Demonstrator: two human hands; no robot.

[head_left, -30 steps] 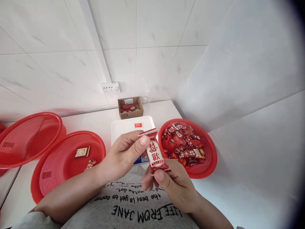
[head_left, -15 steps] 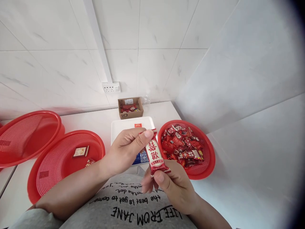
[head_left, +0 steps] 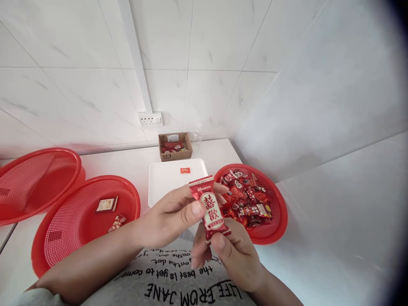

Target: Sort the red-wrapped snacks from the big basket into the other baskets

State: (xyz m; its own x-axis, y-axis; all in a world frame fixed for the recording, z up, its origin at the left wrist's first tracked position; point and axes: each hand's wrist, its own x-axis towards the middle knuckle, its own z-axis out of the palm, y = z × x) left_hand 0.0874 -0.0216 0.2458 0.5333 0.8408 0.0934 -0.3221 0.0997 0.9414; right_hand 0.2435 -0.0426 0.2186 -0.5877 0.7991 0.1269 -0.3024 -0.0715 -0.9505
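Note:
A red wrapped candy (head_left: 210, 210) with a cream label and Chinese characters is held in front of my body, its printed face toward me. My left hand (head_left: 178, 212) grips its left side, thumb on the wrapper edge and fingers behind it, fingertips showing past the right side. The lower end is pinched by my right hand (head_left: 236, 250), thumb in front. Beyond my hands lies a white scale (head_left: 165, 180) with a small red packet (head_left: 185, 170) on its plate. At the right, a red basket (head_left: 282, 212) holds many red wrapped candies (head_left: 245, 195).
Two red mesh baskets stand at the left: the nearer basket (head_left: 134, 187) contains a cream packet (head_left: 106, 205) and a red-and-white one (head_left: 117, 222); the other basket (head_left: 41, 178) is tilted. A cardboard box (head_left: 175, 155) with red packets sits by the tiled wall, below a socket (head_left: 150, 119).
My left hand has shifted from the candy's top end down to its left side, uncovering the upper end of the wrapper. My right hand still pinches the lower end.

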